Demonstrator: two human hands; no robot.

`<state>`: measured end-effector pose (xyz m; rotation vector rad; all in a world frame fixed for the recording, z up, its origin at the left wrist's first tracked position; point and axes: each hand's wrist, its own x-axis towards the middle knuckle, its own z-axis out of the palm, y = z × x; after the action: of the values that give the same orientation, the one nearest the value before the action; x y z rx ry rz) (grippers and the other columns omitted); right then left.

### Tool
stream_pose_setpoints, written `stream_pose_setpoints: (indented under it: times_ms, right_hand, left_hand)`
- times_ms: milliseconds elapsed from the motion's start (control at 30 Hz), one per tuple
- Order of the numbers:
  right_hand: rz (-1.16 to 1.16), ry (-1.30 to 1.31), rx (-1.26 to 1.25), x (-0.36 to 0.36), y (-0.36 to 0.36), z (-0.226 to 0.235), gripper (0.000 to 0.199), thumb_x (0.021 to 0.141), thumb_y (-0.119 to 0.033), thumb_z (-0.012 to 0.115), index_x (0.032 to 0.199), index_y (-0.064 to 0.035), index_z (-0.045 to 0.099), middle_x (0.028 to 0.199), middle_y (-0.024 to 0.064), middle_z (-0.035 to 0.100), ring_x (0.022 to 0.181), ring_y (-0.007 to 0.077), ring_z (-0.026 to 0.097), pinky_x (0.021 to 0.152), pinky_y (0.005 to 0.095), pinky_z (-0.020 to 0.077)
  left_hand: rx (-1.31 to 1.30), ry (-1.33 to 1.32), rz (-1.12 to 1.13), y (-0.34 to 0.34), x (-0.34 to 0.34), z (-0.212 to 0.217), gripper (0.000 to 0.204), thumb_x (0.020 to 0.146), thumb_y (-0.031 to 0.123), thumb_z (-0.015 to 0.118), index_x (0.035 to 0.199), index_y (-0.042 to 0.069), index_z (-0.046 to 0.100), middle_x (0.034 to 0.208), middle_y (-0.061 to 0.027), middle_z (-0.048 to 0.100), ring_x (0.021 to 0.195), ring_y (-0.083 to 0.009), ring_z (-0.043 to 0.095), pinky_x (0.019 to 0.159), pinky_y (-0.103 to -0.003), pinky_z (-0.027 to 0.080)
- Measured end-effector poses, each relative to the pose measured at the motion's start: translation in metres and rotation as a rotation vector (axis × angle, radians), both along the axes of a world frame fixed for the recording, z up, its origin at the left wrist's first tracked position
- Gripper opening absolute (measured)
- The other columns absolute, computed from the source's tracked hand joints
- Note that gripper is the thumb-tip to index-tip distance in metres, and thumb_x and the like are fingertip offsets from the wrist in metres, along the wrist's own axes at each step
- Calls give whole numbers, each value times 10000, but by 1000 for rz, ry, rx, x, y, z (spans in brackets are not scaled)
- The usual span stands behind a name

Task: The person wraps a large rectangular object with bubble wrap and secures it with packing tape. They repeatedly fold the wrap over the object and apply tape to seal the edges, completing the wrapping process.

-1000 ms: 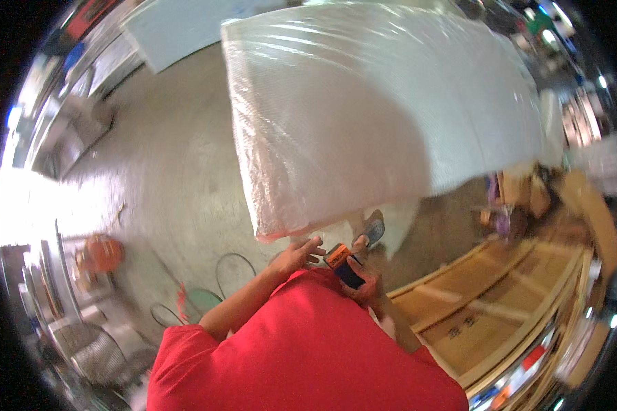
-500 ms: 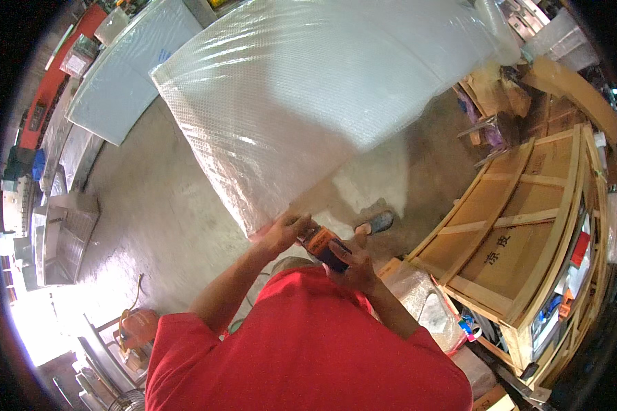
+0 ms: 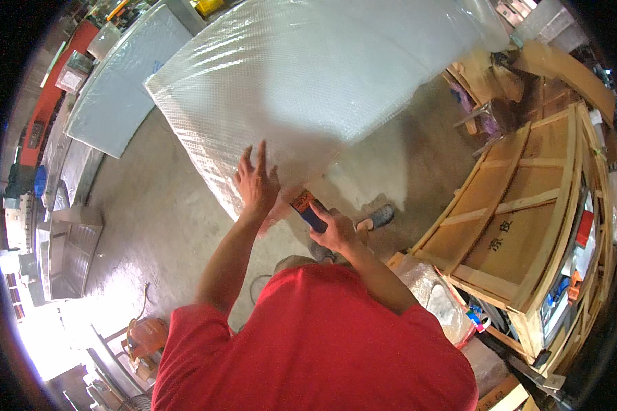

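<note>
1. One left hand (image 3: 256, 186), fingers apart, reached over the broad white bubble-wrapped slab (image 3: 322, 82), contact unclear.
2. Right hand (image 3: 337, 231) clamped an orange-and-navy handheld block (image 3: 308, 212) beside the slab's near corner.
3. Careless scraping could have torn the slab.
4. Grey concrete floor (image 3: 140, 198) lay left of it, a brown wooden-framed crate (image 3: 490, 226) right.

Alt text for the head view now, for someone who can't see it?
The person's right hand grips an orange-and-dark object; the left hand, spread open, is on or just above a large bubble-wrapped package. A red shirt fills the lower middle; a wood-framed crate stands at right.
</note>
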<state>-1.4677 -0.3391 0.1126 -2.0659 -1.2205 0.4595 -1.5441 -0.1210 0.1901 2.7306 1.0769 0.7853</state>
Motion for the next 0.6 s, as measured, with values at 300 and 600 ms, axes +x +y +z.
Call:
stream_pose_setpoints:
  times_ms: [300,600]
  right_hand:
    - [19,-79,-151,-3,-51,17,766,692,-333,769,1404,-182,529,829,244,633,767,413,638,754,504,494]
    - [2,-38,-32,-1,-59,17,716,692,-288,781,1371,-168,585,951,269,621,938,479,625,866,540,497]
  left_hand:
    - [-1478,-80,292,-103,-68,-64,464,918,407,641,1151,8,684,997,-128,713,807,-200,640,700,-362,503]
    - [-2074,-833,315,-98,-22,-188,602,959,485,538,1445,153,416,1406,-44,455,1115,-237,458,913,-421,411]
